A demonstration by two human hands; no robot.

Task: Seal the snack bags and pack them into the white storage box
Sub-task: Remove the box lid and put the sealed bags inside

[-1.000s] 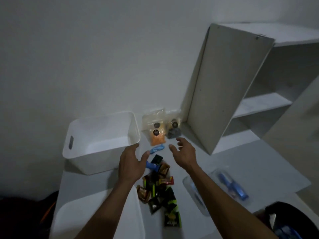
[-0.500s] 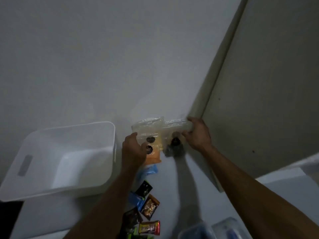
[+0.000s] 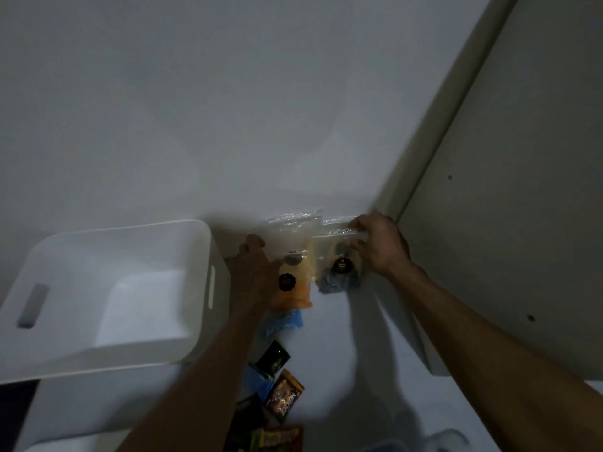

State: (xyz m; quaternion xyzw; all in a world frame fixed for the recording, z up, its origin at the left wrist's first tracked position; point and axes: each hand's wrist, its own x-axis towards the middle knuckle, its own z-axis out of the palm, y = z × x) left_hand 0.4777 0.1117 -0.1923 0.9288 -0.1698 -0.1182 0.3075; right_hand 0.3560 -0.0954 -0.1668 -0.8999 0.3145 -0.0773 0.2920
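Note:
Two clear zip bags lean against the back wall. The left bag (image 3: 295, 256) holds orange snacks and bears round black labels. The right bag (image 3: 337, 269) holds dark snacks. My left hand (image 3: 254, 272) lies flat against the left side of the orange bag, fingers spread. My right hand (image 3: 380, 243) pinches the top strip of the dark-snack bag. The white storage box (image 3: 202, 256) stands to the left, open and with nothing inside.
Small snack packets (image 3: 284, 399) and blue wrappers (image 3: 282, 322) lie in a row on the white table toward me. A tall white cabinet panel (image 3: 509, 223) rises at the right, close to my right hand. A clear container edge (image 3: 450, 443) shows at the bottom.
Both hands went forward from above the packets to the two bags at the wall. The right hand has shifted from the bag's corner to gripping its top strip.

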